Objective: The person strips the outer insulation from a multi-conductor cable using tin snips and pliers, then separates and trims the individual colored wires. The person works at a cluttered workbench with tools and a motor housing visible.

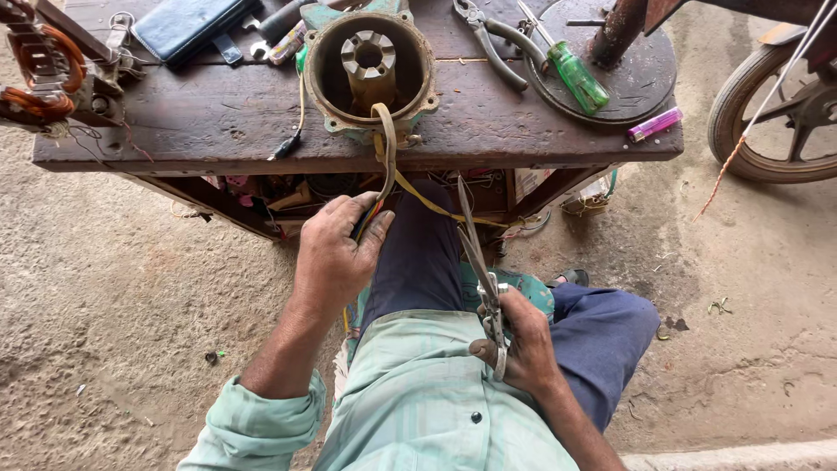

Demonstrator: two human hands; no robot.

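Trimming the motor's leads at the desk [261, 131]
Left hand [336, 253] gripped the wires [384, 166]; right hand [523, 344] clasped scissors [475, 253] (blades shut, likely needing opening around them).

On the wooden workbench [218, 118], a round metal plate [641, 74] lies at one o'clock, bearing a green-handled screwdriver [575, 77] and the foot of a rusty post [617, 33]. Pliers [493, 39] rest at twelve, touching the plate's left rim. A purple lighter [654, 125] sits near the bench's right edge at two. A dark blue case [193, 26] lies at eleven, and a copper-wound coil [39, 74] at ten. A wheel [776, 118] stands on the ground at three.
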